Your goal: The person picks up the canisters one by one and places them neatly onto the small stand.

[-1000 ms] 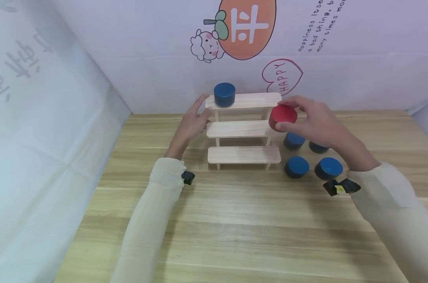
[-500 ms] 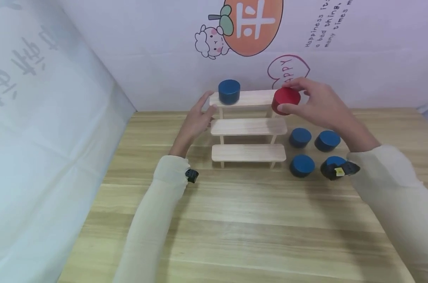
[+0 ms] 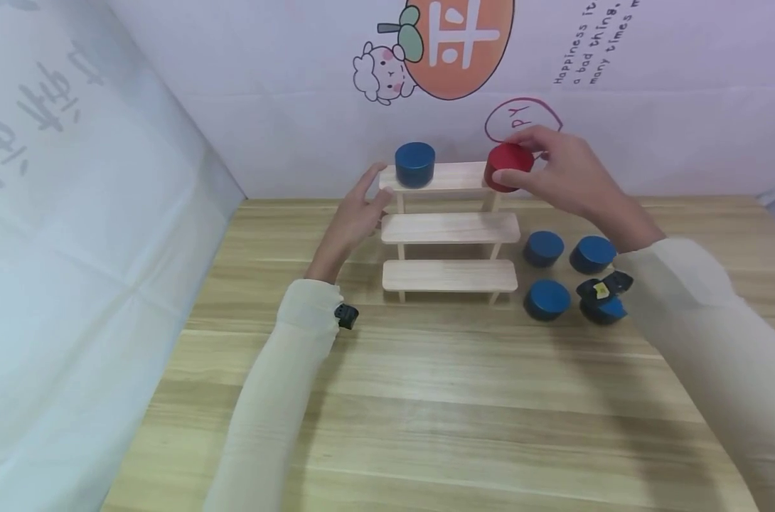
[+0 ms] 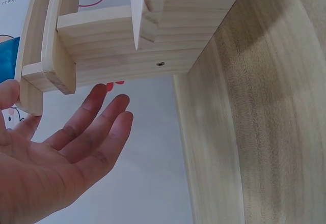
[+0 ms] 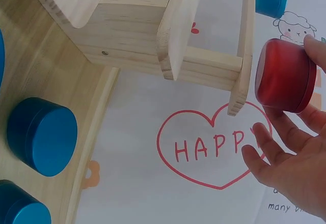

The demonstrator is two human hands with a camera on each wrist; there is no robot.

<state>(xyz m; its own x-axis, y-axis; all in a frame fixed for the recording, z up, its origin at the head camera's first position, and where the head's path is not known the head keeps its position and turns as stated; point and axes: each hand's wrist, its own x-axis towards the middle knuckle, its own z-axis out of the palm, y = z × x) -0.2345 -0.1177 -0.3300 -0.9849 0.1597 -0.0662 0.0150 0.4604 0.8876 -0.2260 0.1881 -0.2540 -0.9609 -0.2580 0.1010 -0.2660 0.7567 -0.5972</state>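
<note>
A three-tier wooden display shelf (image 3: 448,227) stands against the back wall. My left hand (image 3: 355,219) holds the left end of its top tier between thumb and index finger; the other fingers (image 4: 119,127) spread below. On that tier's left part stands a round blue tin (image 3: 415,165). My right hand (image 3: 573,174) grips a red tin (image 3: 514,156) between thumb and fingers at the top tier's right end. In the right wrist view a narrow gap separates the red tin (image 5: 282,76) from the shelf edge (image 5: 245,56).
Several blue tins (image 3: 547,299) stand on the wooden table (image 3: 426,398) to the right of the shelf, below my right forearm. A printed white cloth (image 3: 285,92) hangs close behind the shelf, and another white cloth (image 3: 74,235) hangs at the left.
My right hand has carried the red tin up and back, from beside the middle tier to the top tier's right end. The left hand keeps its hold on the shelf; the view has shifted slightly.
</note>
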